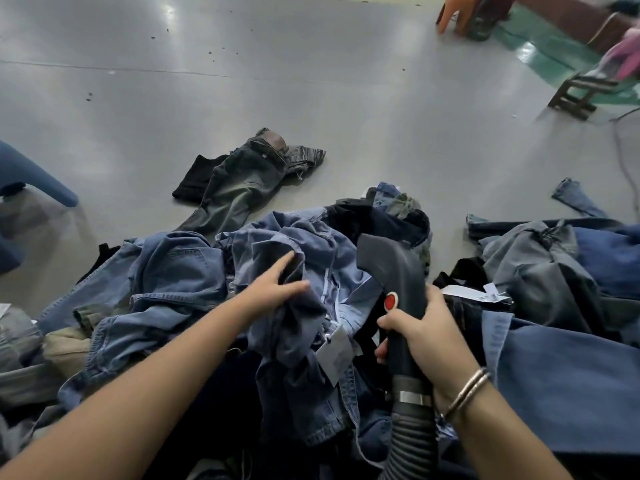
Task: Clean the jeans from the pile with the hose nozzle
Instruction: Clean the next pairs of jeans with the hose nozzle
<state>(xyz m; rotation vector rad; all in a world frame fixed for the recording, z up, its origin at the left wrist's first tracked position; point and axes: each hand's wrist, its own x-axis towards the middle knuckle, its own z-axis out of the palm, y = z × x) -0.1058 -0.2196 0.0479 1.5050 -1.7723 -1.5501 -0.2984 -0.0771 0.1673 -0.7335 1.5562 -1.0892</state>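
The right hand [420, 336] is gripping the nozzle [393, 271] low in the right half of the frame, fingers and thumb curled fully round its dark handle just below the red button [391, 301], so nothing of the palm is showing. The nozzle's long axis is running from lower right up toward the middle of the frame, its flat wide mouth pointing up and slightly left, and the ribbed hose [412, 441] is trailing down out of the bottom edge. The jeans [298, 289] being worked, a light blue pair lying crumpled on top of the pile [554, 306], are sitting just left of the nozzle mouth and are nearer the left hand [277, 289]. That hand is resting on the denim with fingers extended and slightly spread, apparently pressing or gathering a fold; whether it is pinching cloth underneath is hidden. A paper tag [334, 355] is hanging from the pair below the hand. The coming move probably turns on swinging the nozzle mouth left and down onto the cloth the left hand is holding flat. There is no container in view; the pile is lying loose across the bottom of the frame on the grey floor [311, 81]. A separate dark pair [239, 181] is lying apart at the centre of the frame, possibly already finished.
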